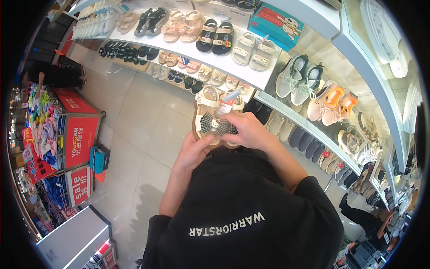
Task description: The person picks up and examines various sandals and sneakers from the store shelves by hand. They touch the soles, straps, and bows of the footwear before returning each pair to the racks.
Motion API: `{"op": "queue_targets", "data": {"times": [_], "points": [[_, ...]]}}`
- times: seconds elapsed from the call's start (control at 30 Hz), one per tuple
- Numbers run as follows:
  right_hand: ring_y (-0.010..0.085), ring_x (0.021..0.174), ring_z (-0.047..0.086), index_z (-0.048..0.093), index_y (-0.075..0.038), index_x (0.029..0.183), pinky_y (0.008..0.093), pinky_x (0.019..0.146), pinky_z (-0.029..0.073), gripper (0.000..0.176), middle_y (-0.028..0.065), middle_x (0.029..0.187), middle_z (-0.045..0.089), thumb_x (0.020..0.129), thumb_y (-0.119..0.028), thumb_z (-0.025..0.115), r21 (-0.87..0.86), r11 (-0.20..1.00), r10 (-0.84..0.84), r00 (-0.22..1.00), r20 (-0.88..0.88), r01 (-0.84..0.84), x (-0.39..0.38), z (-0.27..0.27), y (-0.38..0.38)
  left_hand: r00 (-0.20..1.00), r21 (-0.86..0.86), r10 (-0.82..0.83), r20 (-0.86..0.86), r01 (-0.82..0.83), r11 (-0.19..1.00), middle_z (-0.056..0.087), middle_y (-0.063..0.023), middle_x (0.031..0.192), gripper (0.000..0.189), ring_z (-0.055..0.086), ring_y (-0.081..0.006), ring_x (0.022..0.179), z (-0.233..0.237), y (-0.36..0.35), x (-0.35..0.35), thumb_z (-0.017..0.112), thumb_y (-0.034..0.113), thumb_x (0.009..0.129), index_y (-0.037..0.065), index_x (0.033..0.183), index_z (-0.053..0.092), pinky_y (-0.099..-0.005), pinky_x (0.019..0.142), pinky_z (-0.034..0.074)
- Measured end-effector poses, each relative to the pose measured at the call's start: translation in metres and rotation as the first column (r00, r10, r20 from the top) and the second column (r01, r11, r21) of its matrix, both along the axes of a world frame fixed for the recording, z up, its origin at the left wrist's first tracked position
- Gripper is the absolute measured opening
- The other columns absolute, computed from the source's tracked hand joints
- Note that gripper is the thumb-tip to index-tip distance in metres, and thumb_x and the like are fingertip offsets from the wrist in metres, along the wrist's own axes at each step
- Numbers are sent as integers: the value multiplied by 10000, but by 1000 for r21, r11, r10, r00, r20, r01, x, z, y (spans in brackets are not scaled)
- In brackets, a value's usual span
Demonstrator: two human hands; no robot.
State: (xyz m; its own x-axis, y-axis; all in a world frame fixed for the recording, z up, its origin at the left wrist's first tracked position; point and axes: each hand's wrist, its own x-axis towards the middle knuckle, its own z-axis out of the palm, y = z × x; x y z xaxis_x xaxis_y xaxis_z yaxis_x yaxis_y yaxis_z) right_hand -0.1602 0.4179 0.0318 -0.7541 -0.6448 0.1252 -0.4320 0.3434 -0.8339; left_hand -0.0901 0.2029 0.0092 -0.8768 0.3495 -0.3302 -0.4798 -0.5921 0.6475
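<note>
In front of my chest I hold a pair of cream sandals [207, 110] side by side, with their toe ends toward me. A black-and-white checked bow with a small white ornament sits across the front strap of the left one. My left hand [195, 150] grips the toe end of that sandal, thumb on top near the bow. Across the other sandal lies my right hand [245, 131], its fingers closed over the bow and front strap. A red-and-white tag [226, 106] shows between the sandals; the right one is partly hidden by my hand.
White shelves [179, 47] with rows of sandals run ahead. A teal shoebox [276, 26] stands on the upper shelf; sneakers [299, 80] fill the right-hand shelves. At left are a bin with red signs [83, 139] and a person in dark clothes [56, 76]. Another person [365, 217] is at lower right.
</note>
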Motion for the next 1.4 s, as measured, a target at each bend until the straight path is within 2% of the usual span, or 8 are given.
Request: {"op": "queue_targets", "data": {"times": [0.43,0.5,0.63,0.7,0.8,0.93,1.1,1.4], "points": [[314,803,702,646,8,1125,364,722,548,477,171,921,704,773,-251,838,-92,992,-98,993,-71,91,3,-6,-7,992,-142,127,19,-123,982,654,-154,1200,328,667,-222,1066,-8,-3,1,611,44,964,-75,1261,538,-394,951,560],[279,772,704,652,10,1112,340,704,546,456,166,905,704,776,-235,838,-125,984,-135,989,-57,127,4,-4,-8,978,-203,87,-190,-126,971,613,-206,1265,382,637,-281,1152,-7,-2,0,566,56,974,-119,1303,484,-445,995,531],[142,714,643,669,27,1076,285,692,520,369,113,823,703,832,-218,797,-176,936,-245,925,290,304,7,0,-7,959,-166,98,-265,-145,975,604,-216,1292,429,617,-290,1194,24,10,-4,584,20,951,-120,1343,477,-441,1008,522],[88,720,613,674,14,1078,265,679,512,290,44,842,707,880,-184,747,-285,854,-249,824,509,435,7,-11,-7,954,-348,57,-296,-163,923,600,-215,1309,462,593,-285,1236,36,13,-3,581,-34,936,-99,1381,472,-432,999,522],[106,817,675,653,29,1113,264,714,555,266,66,962,715,978,-200,637,-450,688,13,610,792,570,8,-18,-6,933,-424,61,-354,-218,879,618,-200,1279,459,609,-258,1203,37,12,-2,583,-82,923,-79,1374,499,-404,970,535],[151,896,714,619,36,1160,291,771,592,342,111,1056,713,1001,-266,615,-519,528,251,460,851,672,14,-32,-11,912,-472,93,-399,-292,832,645,-147,1177,409,631,-204,1092,29,14,-1,583,-103,921,-76,1327,541,-349,923,546],[137,868,707,628,24,1152,276,746,585,337,105,1041,714,1004,-279,611,-553,556,284,483,828,621,19,-45,-16,912,-603,68,-405,-322,730,611,-60,990,220,601,-128,946,26,15,1,632,-102,904,-74,1120,601,-288,841,543],[141,915,690,601,30,1202,292,772,573,318,97,1084,700,1020,-230,588,-596,578,329,509,795,557,23,-46,-15,895,-670,63,-441,-375,641,621,-61,922,90,630,-119,794,23,14,5,656,-61,915,-66,1004,662,-258,735,531]]}}
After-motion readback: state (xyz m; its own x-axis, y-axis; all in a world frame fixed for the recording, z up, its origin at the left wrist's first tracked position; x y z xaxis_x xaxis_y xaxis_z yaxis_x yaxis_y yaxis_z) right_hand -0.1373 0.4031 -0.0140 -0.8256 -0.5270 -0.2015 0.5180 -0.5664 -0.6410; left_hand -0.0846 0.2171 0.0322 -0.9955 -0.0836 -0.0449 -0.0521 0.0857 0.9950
